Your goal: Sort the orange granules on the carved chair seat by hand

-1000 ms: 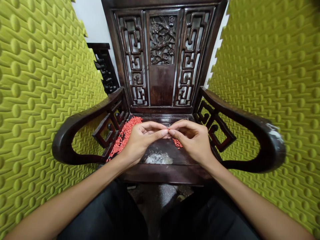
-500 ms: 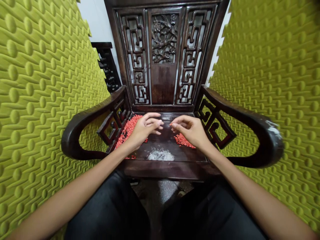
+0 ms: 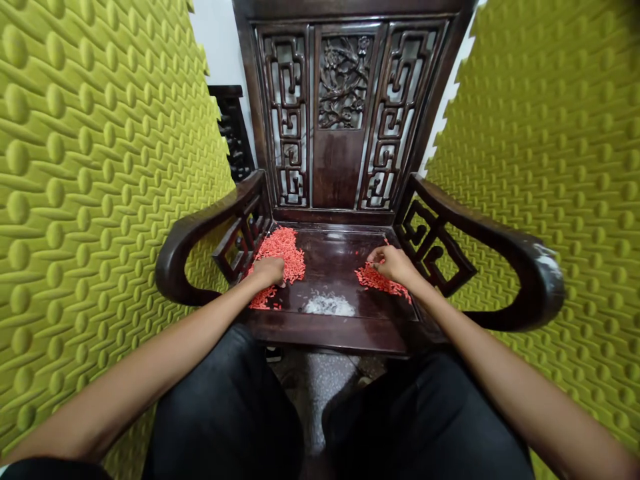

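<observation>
As the work stands: both hands low over the flat dark wooden seat (image 3: 335, 261) of a carved dark wooden armchair (image 3: 343, 113), between olive-green studded foam panels (image 3: 95, 200).
Step in hand: fingers down among small orange-red grains (image 3: 278, 255), working two separate patches at once.
Grains: the larger heap at the seat's left side, partly under the left hand, with a thinner spread at the right; a small pale grain pile (image 3: 329, 305) near the front edge, between the hands, touched by neither.
Left hand (image 3: 267, 272): palm down, back up, fingers curled out of sight into the heap, forearm angled in from the lower left.
Right hand (image 3: 393, 263): fingers bunched and pointing inward, tips at the patch's upper edge, wrist raised slightly.
Grip: fingers together on the right, unclear whether closed on grains; left hidden, impossible to tell.
Next move: calls for light fingertip control, the grains being small and loose.
</observation>
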`<act>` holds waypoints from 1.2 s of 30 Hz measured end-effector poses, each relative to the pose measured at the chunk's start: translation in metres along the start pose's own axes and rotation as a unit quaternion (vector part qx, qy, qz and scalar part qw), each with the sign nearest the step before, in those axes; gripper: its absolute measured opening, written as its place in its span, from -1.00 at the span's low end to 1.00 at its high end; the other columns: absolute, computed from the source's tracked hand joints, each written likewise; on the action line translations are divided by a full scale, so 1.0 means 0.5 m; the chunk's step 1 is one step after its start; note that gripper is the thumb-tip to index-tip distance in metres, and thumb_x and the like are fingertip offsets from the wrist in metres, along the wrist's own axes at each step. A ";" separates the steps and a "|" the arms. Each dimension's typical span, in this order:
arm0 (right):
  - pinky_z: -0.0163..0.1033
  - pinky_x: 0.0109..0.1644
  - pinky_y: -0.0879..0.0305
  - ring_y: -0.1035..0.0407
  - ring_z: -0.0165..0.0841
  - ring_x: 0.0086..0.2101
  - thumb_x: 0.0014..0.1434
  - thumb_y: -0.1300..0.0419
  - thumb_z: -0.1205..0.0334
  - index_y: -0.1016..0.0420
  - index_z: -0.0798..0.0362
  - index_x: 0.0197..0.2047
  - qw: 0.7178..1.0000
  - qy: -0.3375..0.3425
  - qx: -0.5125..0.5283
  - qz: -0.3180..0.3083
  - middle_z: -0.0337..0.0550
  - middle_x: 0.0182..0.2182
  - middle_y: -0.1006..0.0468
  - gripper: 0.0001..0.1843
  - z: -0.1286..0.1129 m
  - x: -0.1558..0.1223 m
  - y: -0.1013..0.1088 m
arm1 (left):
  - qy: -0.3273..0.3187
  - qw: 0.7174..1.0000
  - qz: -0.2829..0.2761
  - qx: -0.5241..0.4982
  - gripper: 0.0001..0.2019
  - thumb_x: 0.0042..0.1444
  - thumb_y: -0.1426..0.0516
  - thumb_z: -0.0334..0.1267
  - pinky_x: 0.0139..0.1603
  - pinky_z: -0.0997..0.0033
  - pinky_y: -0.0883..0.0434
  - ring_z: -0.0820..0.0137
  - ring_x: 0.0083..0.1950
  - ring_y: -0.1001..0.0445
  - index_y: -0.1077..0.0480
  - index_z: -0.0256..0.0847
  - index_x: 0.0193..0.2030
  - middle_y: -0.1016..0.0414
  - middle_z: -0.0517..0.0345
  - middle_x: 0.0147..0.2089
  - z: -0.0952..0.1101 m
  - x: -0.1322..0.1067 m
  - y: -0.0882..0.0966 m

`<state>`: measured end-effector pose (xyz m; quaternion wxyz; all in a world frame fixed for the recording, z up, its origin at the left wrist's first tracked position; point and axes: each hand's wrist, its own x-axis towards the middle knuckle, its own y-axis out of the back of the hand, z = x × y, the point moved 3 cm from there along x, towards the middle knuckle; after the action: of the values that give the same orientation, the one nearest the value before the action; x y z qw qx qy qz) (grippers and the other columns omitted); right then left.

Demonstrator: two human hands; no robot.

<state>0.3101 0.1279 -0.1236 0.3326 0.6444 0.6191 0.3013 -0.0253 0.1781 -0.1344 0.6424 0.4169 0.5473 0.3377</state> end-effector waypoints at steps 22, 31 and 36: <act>-0.40 -0.33 -0.15 -0.36 -0.43 -0.44 -0.03 -0.19 0.64 -0.59 0.10 -0.44 0.955 0.176 -0.028 -0.238 -0.24 -0.50 -0.56 -0.73 -0.084 -0.062 -0.211 | -0.119 0.968 0.126 -0.184 -0.91 0.08 -0.15 -0.30 -0.21 0.39 -0.37 0.25 -0.23 -0.56 -0.49 -0.20 -0.37 -0.62 0.10 -0.33 0.011 0.006 0.036; -0.39 -0.33 -0.31 -0.47 -0.42 -0.43 0.09 -0.14 0.57 -0.60 0.16 -0.29 0.967 0.175 0.074 -0.172 -0.15 -0.43 -0.65 -0.76 -0.113 -0.038 -0.159 | -0.255 0.878 0.121 -0.387 -0.75 0.26 -0.10 -0.15 -0.35 0.41 -0.47 0.33 -0.31 -0.61 -0.51 -0.27 -0.24 -0.66 0.00 -0.28 0.057 -0.043 0.076; -0.33 -0.23 -0.42 -0.56 -0.36 -0.34 0.21 -0.18 0.42 -0.65 0.16 -0.22 0.968 0.184 0.121 -0.124 -0.05 -0.33 -0.71 -0.81 -0.152 -0.050 -0.101 | -0.329 0.753 0.125 -0.556 -0.64 0.12 -0.33 -0.05 -0.25 0.38 -0.55 0.23 -0.11 -0.67 -0.58 -0.32 -0.11 -0.70 -0.12 -0.12 0.077 -0.094 0.107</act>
<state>0.2178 0.1075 -0.1181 0.1671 0.5315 0.7766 0.2941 0.0057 0.1524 -0.0642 0.8536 0.1363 -0.0389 0.5014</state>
